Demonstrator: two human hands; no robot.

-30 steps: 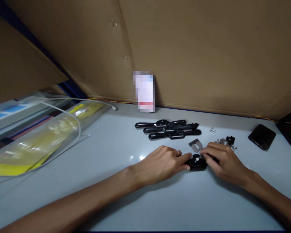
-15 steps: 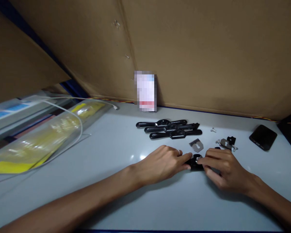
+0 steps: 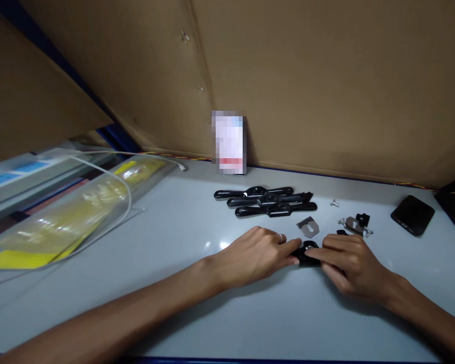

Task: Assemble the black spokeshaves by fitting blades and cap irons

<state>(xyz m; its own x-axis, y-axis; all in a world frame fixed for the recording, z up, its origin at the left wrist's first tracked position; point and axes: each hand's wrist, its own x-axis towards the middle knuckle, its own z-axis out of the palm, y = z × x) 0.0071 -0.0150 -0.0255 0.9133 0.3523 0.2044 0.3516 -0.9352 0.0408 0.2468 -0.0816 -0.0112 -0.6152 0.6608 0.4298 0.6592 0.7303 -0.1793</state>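
A black spokeshave [image 3: 309, 260] lies on the tabletop between my hands, its handles mostly covered. My left hand [image 3: 263, 255], with a ring on one finger, pinches its left side. My right hand [image 3: 351, 263] is at its right side, index finger and thumb closed at a small silver wing screw [image 3: 308, 248] in the middle of the body; the fingers partly hide the screw. Just behind lies a loose metal blade [image 3: 308, 227] with a slot. Several more black spokeshave bodies [image 3: 276, 209] lie together farther back.
Loose wing screws [image 3: 334, 203], another blade [image 3: 353, 225] and a black cap piece [image 3: 363, 219] lie at the right. Beyond them is a dark phone [image 3: 412, 215]. A blurred card [image 3: 229, 144] leans on the cardboard wall. Plastic bags [image 3: 79, 217] and a white cable [image 3: 128, 194] occupy the left.
The right index finger has shifted slightly left across the wing screw, covering more of it. My left hand keeps its hold on the spokeshave. The view has moved very slightly.
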